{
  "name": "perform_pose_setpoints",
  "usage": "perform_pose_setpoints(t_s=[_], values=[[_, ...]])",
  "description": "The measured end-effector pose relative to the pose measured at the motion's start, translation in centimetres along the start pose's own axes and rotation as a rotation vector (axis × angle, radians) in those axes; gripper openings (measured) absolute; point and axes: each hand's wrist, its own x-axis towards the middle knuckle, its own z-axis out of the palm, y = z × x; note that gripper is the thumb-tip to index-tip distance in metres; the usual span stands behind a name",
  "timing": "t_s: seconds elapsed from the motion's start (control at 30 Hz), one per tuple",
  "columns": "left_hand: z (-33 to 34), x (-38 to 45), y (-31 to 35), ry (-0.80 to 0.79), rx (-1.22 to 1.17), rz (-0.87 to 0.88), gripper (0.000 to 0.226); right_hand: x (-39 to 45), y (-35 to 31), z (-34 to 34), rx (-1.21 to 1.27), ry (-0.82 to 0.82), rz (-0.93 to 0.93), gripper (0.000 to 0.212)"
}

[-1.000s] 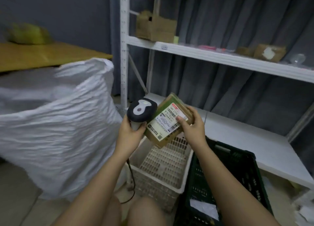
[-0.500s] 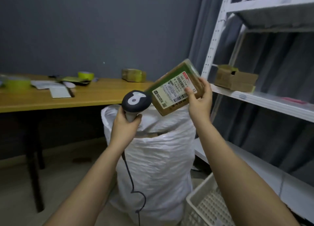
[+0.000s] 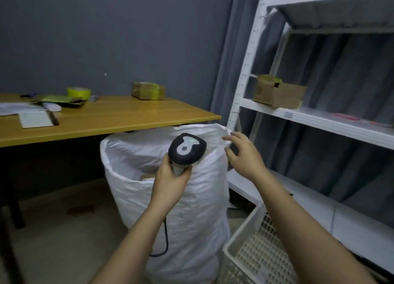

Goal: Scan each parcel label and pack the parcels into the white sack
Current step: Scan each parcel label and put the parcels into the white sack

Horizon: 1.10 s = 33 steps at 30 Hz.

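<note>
The white sack (image 3: 191, 215) stands open on the floor under the desk's right end. A corner of a brown parcel (image 3: 147, 176) shows inside its mouth. My left hand (image 3: 170, 182) grips the handle of a black and grey barcode scanner (image 3: 187, 149), held over the sack's front rim, its cable hanging down. My right hand (image 3: 243, 153) hovers at the sack's right rim with fingers spread and nothing in it. Another taped brown parcel (image 3: 148, 90) rests on the desk, and a cardboard box (image 3: 278, 93) sits on the rack's middle shelf.
A wooden desk (image 3: 119, 117) at the left holds a yellow tape roll (image 3: 78, 91), papers and a pen. A white metal rack (image 3: 245, 70) rises at the right before grey curtains. A white plastic crate (image 3: 253, 256) sits on the floor right of the sack.
The labelled brown parcel has left my right hand, which now hangs open over the sack's rim. The scanner has dropped lower over the sack. The view has turned left towards the sack.
</note>
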Motion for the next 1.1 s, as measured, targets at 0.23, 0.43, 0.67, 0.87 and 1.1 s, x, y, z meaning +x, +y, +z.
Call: perform_pose_setpoints(t_s=[0.23, 0.43, 0.67, 0.87, 1.1], values=[[14.0, -5.0, 1.0, -0.311, 0.028, 0.072, 0.034, -11.2, 12.0, -7.0, 0.006, 0.133, 0.32, 0.029], [26.3, -11.6, -0.4, -0.597, 0.008, 0.053, 0.039, -22.7, 22.8, -11.1, 0.052, 0.204, 0.649, 0.026], [36.5, -19.8, -8.0, -0.826, -0.015, -0.111, 0.047, -38.3, 34.7, -9.2, 0.108, 0.139, 1.116, 0.027], [41.0, -24.0, -14.6, -0.947, 0.043, -0.213, 0.051, -47.9, 42.3, -3.7, 0.152, -0.049, 1.388, 0.021], [45.8, -25.6, -19.7, -1.024, 0.081, -0.298, 0.041, -52.0, 49.0, -1.3, 0.142, -0.197, 1.534, 0.03]])
